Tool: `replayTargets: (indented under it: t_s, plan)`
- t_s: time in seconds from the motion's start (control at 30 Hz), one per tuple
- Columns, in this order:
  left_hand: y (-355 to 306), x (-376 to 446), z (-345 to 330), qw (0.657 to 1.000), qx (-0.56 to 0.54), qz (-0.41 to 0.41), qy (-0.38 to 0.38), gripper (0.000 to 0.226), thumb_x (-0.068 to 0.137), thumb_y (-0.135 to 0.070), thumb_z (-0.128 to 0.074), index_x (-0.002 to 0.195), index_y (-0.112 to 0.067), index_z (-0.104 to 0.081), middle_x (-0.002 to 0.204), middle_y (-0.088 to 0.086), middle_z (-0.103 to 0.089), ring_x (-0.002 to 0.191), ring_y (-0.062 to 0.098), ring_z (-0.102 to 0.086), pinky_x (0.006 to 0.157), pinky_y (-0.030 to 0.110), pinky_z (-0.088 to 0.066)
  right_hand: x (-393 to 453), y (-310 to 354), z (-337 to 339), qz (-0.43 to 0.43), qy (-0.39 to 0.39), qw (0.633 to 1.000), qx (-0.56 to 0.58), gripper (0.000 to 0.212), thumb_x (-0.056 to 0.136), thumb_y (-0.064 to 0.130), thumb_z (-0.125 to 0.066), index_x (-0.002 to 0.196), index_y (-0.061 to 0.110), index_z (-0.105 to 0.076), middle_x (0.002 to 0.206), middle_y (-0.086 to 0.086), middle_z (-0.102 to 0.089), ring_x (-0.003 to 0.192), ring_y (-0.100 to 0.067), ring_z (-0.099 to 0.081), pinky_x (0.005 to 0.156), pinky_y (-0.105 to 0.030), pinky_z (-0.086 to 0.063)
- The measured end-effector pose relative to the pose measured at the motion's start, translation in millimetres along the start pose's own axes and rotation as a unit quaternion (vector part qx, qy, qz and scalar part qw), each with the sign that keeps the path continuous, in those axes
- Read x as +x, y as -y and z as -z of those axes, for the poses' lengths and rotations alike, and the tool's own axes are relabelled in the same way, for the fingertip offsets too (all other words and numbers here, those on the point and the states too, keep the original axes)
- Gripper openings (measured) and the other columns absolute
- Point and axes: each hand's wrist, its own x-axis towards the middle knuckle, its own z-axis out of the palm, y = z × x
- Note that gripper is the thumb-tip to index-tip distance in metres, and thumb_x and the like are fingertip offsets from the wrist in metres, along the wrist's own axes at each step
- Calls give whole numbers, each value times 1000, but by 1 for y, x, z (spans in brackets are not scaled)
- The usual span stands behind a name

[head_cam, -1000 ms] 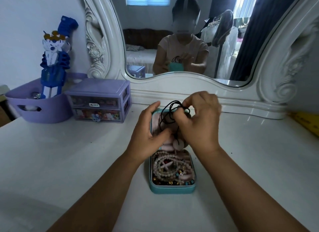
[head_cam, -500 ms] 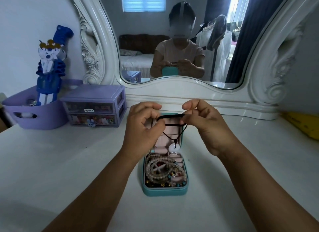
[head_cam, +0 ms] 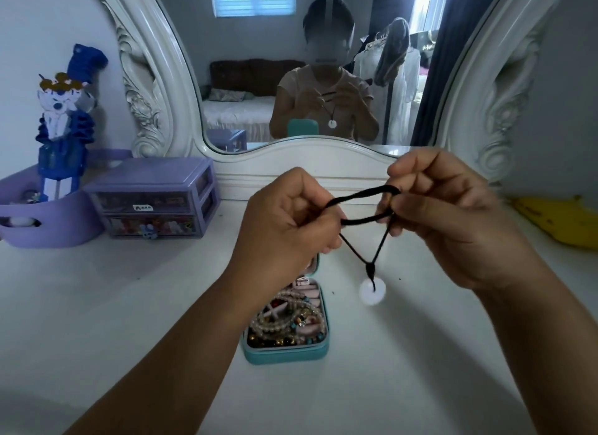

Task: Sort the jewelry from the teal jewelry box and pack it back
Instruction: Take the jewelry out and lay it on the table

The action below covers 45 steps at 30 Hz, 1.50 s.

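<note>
Both hands were up in the air over the white tabletop (head_cam: pixel 97 305), holding a black cord necklace (head_cam: pixel 362 205) stretched between them. The left hand (head_cam: pixel 284 227) had its fingers (head_cam: pixel 318 214) curled in and pinched on one end of the cord loop, and the right hand (head_cam: pixel 453 221) had its fingers (head_cam: pixel 417 172) bunched up and clamped on the other end. So the thick part of the cord ran pretty much straight across from one pinch to the other, and two thinner strands dropped down from it in a V to a little knot. Below that hung a round white disc pendant (head_cam: pixel 372 291), dangling free, not touching either hand.

The teal jewelry box (head_cam: pixel 286 352) sat open on the tabletop right below the left wrist, a bit left of the pendant and under it. It was stuffed with beaded bracelets (head_cam: pixel 284 318), clear and coloured ones all tangled together.

Off to the left there was a small purple drawer unit (head_cam: pixel 152 198) next to a purple basket (head_cam: pixel 48 221) with a blue and white figure (head_cam: pixel 63 117) standing in it. Something yellow (head_cam: pixel 563 221) lay at the far right. The big ornate white mirror (head_cam: pixel 323 78) behind it all showed the person holding the necklace up.
</note>
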Motion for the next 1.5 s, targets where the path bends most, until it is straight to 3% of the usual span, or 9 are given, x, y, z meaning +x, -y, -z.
replayTargets:
  t_s: [0.23,0.4,0.6,0.8,0.93,1.2,1.33,1.43,1.5]
  plan:
    - [28,-14,-27,974,50,163,152,17,82,-8,-65,72,-20,-60,54,-5,-64,44,6,-58,43,18,-44,-31,-17,26,-181,-24,977,-112,23,77,-18,-57,85,3,-58,67,-13,-58,50,-19,-61,46,-24,-51]
    - [60,-9,-45,948,201,171,176,10,84,-15,-63,75,-21,-61,73,1,-68,48,8,-55,57,30,-51,-28,-56,44,-266,-38,951,-153,21,78,-15,-57,85,5,-60,70,-10,-59,53,-17,-62,50,-24,-54]
    - [76,8,-60,894,376,125,209,14,87,-19,-56,101,-18,-53,93,9,-65,80,27,-62,72,38,-53,-22,-95,55,-244,-79,937,-236,20,75,-10,-64,78,10,-62,70,-7,-63,57,-10,-56,55,-19,-45]
    - [80,13,-76,836,482,98,244,14,88,-5,-47,101,-7,-51,100,14,-59,89,32,-58,68,36,-45,-22,-115,59,-198,-124,923,-306,14,75,0,-68,75,14,-65,70,-1,-65,62,-8,-55,57,-12,-44]
    - [84,11,-74,826,493,80,261,19,88,-4,-47,102,-6,-59,106,14,-56,96,32,-57,76,35,-46,-24,-116,60,-172,-130,910,-353,13,76,4,-69,77,17,-66,77,3,-63,56,-2,-51,54,-6,-40]
    - [44,-5,-27,903,399,-8,157,16,86,-27,-60,97,-21,-68,93,-1,-68,83,16,-62,74,30,-50,-34,-104,57,-30,-117,861,-494,13,78,6,-68,84,17,-64,84,15,-51,70,-14,-52,60,-10,-40]
    - [37,-14,18,894,439,16,85,12,79,-37,-65,82,-26,-67,78,-9,-66,71,10,-60,66,28,-49,-33,-88,32,77,-40,824,-560,11,83,23,-57,88,16,-64,91,10,-53,67,-11,-52,57,-13,-39]
    - [46,-17,45,885,466,6,0,11,74,-32,-71,72,-26,-62,75,-10,-56,62,9,-51,53,20,-38,-23,-81,2,127,6,816,-564,20,82,26,-54,85,12,-66,93,-6,-58,80,-15,-54,66,-22,-43]
    - [55,-21,53,892,447,0,-71,20,71,-25,-73,76,-24,-53,79,-10,-49,64,8,-45,53,15,-33,-15,-80,-21,122,5,819,-560,19,79,28,-56,83,12,-67,100,-9,-59,90,-19,-53,72,-27,-44]
